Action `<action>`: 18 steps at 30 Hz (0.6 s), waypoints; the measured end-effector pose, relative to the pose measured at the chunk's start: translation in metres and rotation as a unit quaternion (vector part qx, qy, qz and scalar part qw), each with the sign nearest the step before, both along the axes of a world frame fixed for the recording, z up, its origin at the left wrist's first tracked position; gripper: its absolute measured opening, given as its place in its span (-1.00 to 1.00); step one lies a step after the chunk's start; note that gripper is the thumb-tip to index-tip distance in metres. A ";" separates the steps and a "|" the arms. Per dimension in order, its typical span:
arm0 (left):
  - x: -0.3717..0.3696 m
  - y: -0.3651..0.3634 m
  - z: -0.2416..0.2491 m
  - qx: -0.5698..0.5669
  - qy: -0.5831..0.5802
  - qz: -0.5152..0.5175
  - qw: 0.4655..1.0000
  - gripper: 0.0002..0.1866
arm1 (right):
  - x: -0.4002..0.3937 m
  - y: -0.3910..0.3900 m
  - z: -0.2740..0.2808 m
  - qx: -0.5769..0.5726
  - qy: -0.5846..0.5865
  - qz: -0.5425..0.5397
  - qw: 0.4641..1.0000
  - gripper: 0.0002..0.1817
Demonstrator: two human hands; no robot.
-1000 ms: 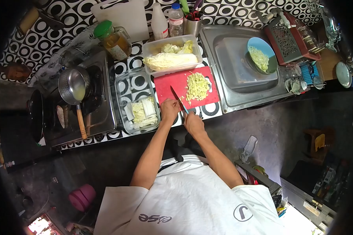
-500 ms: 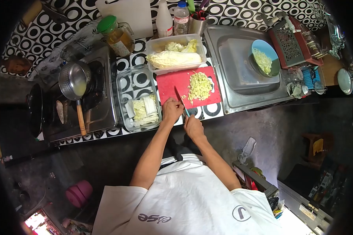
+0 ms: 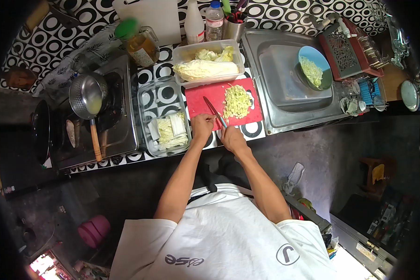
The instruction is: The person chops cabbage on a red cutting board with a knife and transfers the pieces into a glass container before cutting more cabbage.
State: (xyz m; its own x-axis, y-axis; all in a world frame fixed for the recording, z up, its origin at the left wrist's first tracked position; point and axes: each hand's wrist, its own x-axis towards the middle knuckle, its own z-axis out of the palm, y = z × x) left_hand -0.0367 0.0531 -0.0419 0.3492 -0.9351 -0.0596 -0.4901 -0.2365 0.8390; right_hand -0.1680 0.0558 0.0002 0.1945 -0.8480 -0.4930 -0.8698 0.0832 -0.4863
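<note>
My right hand [image 3: 232,138] grips a kitchen knife [image 3: 213,108] by its blue handle, the blade slanting up and left over the red cutting board [image 3: 195,99]. My left hand [image 3: 202,127] rests on the board's front left corner, just left of the blade. Its fingers are pinched together near the knife; whatever is between them is too small to make out. Right of the blade lies a heap of chopped napa cabbage [image 3: 236,101]. Left of the board, cut cabbage leaves [image 3: 171,130] lie in a clear glass dish [image 3: 144,100].
Behind the board stands a plastic tub [image 3: 209,84] with napa cabbage [image 3: 204,70]. A bowl [image 3: 330,70] of shredded cabbage sits in the steel sink [image 3: 284,122] at right. At left, a saucepan [image 3: 83,102] is on the stove, its wooden handle [image 3: 95,142] pointing toward me.
The knife and my right hand have shifted slightly to the right and up, and more of the blade shows. My left hand has moved a little, its fingers still closed.
</note>
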 end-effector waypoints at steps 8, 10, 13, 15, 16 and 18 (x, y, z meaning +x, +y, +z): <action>0.002 -0.002 -0.010 -0.010 -0.050 -0.032 0.998 -0.85 | 0.004 0.026 -0.008 -0.007 0.020 -0.052 0.998 -0.54; 0.001 0.001 -0.010 -0.004 -0.042 -0.030 0.999 -0.85 | 0.005 0.016 -0.008 -0.014 0.012 -0.036 0.999 -0.54; 0.001 -0.001 -0.003 0.001 -0.032 -0.022 0.999 -0.87 | 0.005 0.017 -0.011 -0.036 0.000 -0.045 0.998 -0.54; 0.001 -0.001 -0.001 0.011 -0.028 -0.011 0.999 -0.89 | 0.008 0.011 -0.011 -0.045 0.005 -0.046 0.998 -0.53; 0.000 0.000 -0.001 0.017 0.025 -0.006 1.000 -0.91 | 0.008 0.005 -0.011 -0.026 0.014 -0.031 0.999 -0.55; -0.002 0.001 -0.001 0.012 0.040 0.020 0.999 -0.89 | 0.010 -0.005 -0.007 0.000 0.008 -0.027 1.000 -0.57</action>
